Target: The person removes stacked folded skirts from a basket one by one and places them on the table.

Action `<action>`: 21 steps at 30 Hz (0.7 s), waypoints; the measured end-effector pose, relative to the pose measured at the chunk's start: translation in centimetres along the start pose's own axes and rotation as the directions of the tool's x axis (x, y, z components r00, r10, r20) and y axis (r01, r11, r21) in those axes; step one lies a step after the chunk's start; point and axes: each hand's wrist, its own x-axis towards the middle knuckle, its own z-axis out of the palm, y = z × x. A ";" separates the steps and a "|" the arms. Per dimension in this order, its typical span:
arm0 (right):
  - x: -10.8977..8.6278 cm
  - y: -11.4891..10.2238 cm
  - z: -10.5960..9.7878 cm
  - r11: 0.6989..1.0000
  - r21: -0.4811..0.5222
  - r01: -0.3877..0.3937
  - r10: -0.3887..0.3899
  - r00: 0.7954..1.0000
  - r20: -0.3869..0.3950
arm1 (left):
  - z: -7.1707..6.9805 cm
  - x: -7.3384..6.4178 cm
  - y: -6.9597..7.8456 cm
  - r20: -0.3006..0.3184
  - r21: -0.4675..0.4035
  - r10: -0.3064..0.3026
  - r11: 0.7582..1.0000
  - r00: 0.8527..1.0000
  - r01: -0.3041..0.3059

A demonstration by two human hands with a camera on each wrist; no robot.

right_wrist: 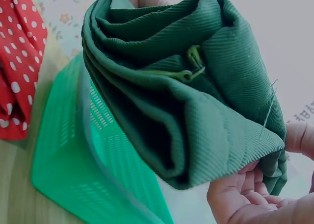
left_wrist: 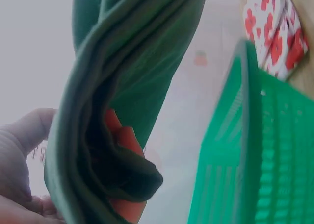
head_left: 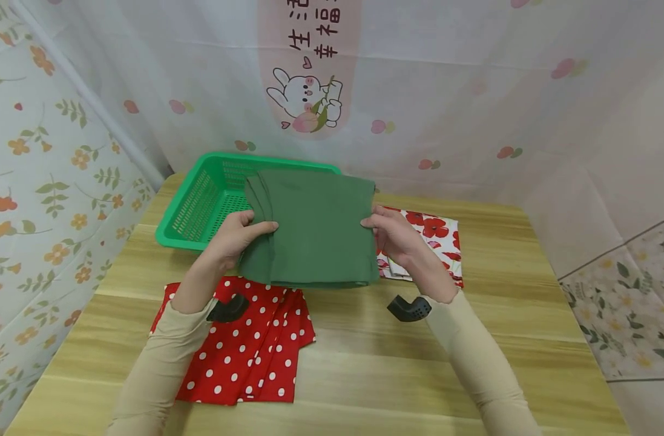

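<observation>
A folded dark green cloth [head_left: 321, 230] is held up in both hands, level above the table and partly over the green basket [head_left: 181, 242]. My left hand [head_left: 232, 238] grips its left edge, thumb on top and fingers beneath. At the right edge my right hand [head_left: 395, 233] pinches it the same way. Seen from the right wrist, the cloth [right_wrist: 230, 111] shows several thick ribbed layers, with a small light green buckle-like piece [right_wrist: 186, 74] among the folds. From the left wrist, the fingertips [left_wrist: 128, 138] show under the rolled layers.
A red cloth with white dots [head_left: 244, 351] lies spread at the left front of the table [head_left: 375, 369]. Behind my right hand lies a folded white cloth with red flowers [head_left: 435, 233]. Printed curtains [head_left: 446, 121] hang at the back and left.
</observation>
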 end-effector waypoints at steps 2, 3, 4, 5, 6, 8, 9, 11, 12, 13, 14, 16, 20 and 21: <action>-1.0 0.3 -0.4 1.000 0.006 0.001 -0.001 1.000 0.003 | 0.8 -0.5 -0.2 0.017 -0.019 0.007 1.000 1.000 -0.006; -1.4 0.5 -0.6 1.000 0.007 0.004 -0.004 1.000 0.004 | 1.2 -0.7 -0.4 0.024 -0.028 0.011 1.000 1.000 -0.010; -1.9 0.7 -0.9 1.000 0.010 0.006 -0.006 1.000 0.002 | 1.6 -0.9 -0.6 0.031 -0.035 0.016 0.999 0.999 -0.015; -2.3 0.9 -1.1 1.000 0.008 0.010 -0.010 1.000 0.000 | 1.9 -1.1 -0.8 0.038 -0.037 0.024 0.999 0.999 -0.023; -2.8 1.1 -1.3 1.000 0.009 0.009 -0.009 1.000 0.001 | 2.3 -1.3 -1.0 0.045 -0.039 0.033 0.999 0.998 -0.031; -3.7 1.6 -1.8 1.000 0.016 0.012 -0.012 1.000 0.000 | 2.9 -1.7 -1.4 0.055 -0.037 0.045 0.998 0.997 -0.043; -4.1 1.8 -2.1 1.000 0.020 0.016 -0.016 1.000 0.007 | 3.2 -1.8 -1.6 0.059 -0.039 0.052 0.998 0.997 -0.050; -5.0 2.2 -2.6 0.999 0.027 0.027 -0.027 0.999 0.019 | 3.8 -2.2 -2.0 0.074 -0.049 0.064 0.997 0.995 -0.061; -5.5 2.4 -2.8 0.999 0.032 0.035 -0.036 0.999 0.029 | 4.1 -2.3 -2.3 0.081 -0.061 0.067 0.996 0.994 -0.062; -5.9 2.5 -3.0 0.998 0.029 0.048 -0.049 0.998 0.035 | 4.4 -2.5 -2.5 0.086 -0.070 0.068 0.996 0.994 -0.062; -6.3 2.7 -3.2 0.998 0.027 0.057 -0.058 0.997 0.042 | 4.7 -2.6 -2.8 0.092 -0.080 0.070 0.995 0.993 -0.062; -7.2 3.1 -3.6 0.997 0.019 0.075 -0.076 0.996 0.055 | 5.4 -2.9 -3.3 0.100 -0.094 0.071 0.994 0.992 -0.061; -9.1 4.1 -4.7 0.995 0.010 0.098 -0.099 0.993 0.066 | 7.2 -3.5 -4.5 0.120 -0.102 0.060 0.994 0.991 -0.048; -9.6 4.4 -5.0 0.995 0.012 0.102 -0.102 0.992 0.068 | 7.7 -3.6 -4.8 0.123 -0.095 0.056 0.994 0.991 -0.044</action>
